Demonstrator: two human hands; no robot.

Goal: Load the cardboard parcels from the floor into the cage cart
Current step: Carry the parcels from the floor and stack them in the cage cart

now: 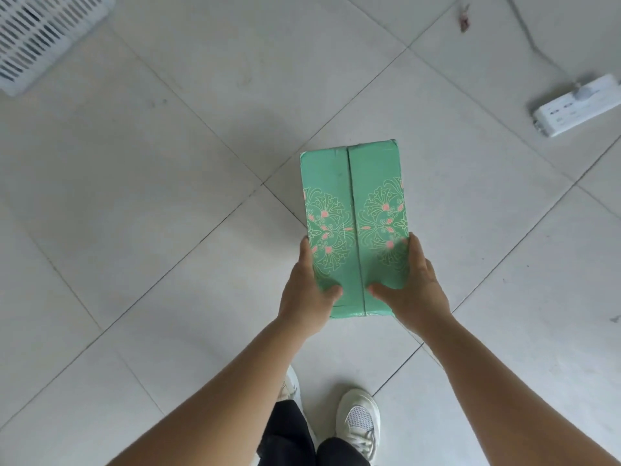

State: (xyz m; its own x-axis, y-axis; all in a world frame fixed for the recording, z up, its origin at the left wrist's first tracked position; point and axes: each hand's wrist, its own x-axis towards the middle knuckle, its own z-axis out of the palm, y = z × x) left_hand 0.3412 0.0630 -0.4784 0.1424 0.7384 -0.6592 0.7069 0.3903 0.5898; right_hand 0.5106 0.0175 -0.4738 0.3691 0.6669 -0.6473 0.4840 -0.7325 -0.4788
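Green parcel held in both hands above the tiled floor.
Left hand and right hand clamp its near end, thumbs on top.

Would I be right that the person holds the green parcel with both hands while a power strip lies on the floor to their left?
Not quite: in the head view the power strip lies to their right. Both the left hand and right hand do hold the green parcel.

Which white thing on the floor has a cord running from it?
The power strip at the right edge; a grey cord leads off it. The slotted white basket, top left, shows none.
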